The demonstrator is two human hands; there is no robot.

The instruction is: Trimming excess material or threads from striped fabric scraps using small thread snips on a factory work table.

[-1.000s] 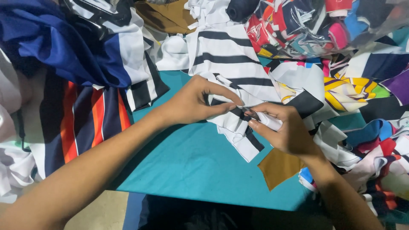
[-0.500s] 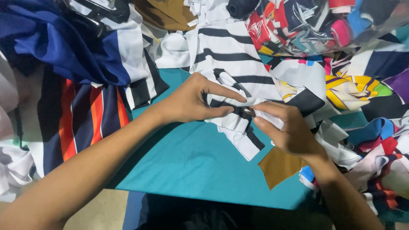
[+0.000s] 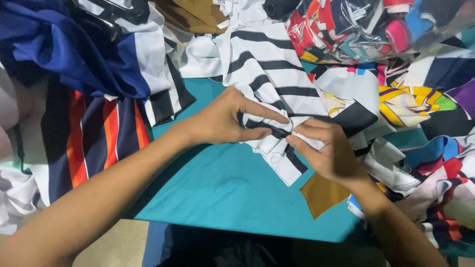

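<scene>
A white cloth with black stripes (image 3: pixel 269 74) runs from the top of the pile down onto a teal surface (image 3: pixel 222 188). My left hand (image 3: pixel 225 118) pinches a bunched fold of this striped cloth between thumb and fingers. Right beside it, my right hand (image 3: pixel 329 153) grips the same fold from the other side, fingertips nearly touching the left ones. A loose end of the striped cloth (image 3: pixel 282 165) hangs out below both hands.
Heaps of fabric scraps surround the teal area: a blue, orange and white striped piece (image 3: pixel 94 133) at left, many-coloured scraps (image 3: pixel 420 148) at right. A clear plastic bag of scraps (image 3: pixel 356 24) lies top right. A brown scrap (image 3: pixel 321 195) sits under my right wrist.
Both hands have drawn closer together on the striped cloth, gathering the fold tighter. The hands have shifted slightly toward the centre.
</scene>
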